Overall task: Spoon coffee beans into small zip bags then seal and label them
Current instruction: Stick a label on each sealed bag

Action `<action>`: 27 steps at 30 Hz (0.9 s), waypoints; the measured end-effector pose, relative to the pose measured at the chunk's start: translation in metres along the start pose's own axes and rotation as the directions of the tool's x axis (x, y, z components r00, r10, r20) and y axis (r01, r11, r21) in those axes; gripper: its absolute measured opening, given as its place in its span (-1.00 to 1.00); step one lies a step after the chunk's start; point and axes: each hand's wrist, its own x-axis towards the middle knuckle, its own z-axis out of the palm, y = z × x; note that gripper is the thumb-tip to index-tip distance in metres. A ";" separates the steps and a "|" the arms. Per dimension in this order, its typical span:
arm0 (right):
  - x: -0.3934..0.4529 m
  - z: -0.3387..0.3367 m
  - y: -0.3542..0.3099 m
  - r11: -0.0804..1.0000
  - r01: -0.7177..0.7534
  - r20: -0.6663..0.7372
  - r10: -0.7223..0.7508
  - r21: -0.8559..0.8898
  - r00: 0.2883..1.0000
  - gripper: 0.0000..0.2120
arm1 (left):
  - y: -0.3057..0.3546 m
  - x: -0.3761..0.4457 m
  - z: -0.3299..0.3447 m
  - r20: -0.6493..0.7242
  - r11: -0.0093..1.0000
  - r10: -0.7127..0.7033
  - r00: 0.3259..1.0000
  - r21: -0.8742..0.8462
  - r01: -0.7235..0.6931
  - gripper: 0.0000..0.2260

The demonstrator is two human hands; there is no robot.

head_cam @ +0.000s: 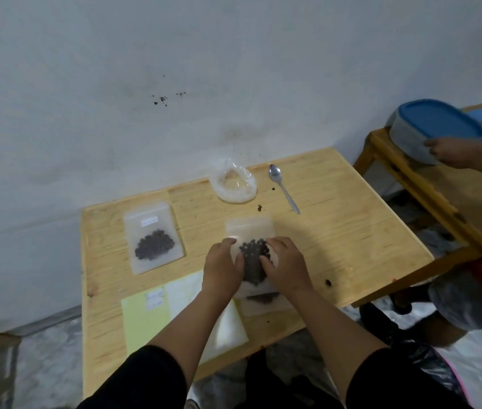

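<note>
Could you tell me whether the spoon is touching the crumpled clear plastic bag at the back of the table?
Apart. The head view shows the spoon lying right of the crumpled clear bag, with bare table wood visible between them.

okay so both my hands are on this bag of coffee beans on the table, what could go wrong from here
1. The bag between your left hand and right hand may not be sealed yet; squeezing could push beans out.
2. Loose beans already lie on the table; one near the front edge could roll off.
3. It shows no label, unlike the finished bag.
</note>
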 end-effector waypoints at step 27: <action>-0.037 0.136 -0.115 0.993 -0.117 0.311 0.106 0.018 0.945 -0.66 | -0.173 -0.116 -0.152 -0.180 0.689 -0.570 0.801 -0.636 0.347 -0.76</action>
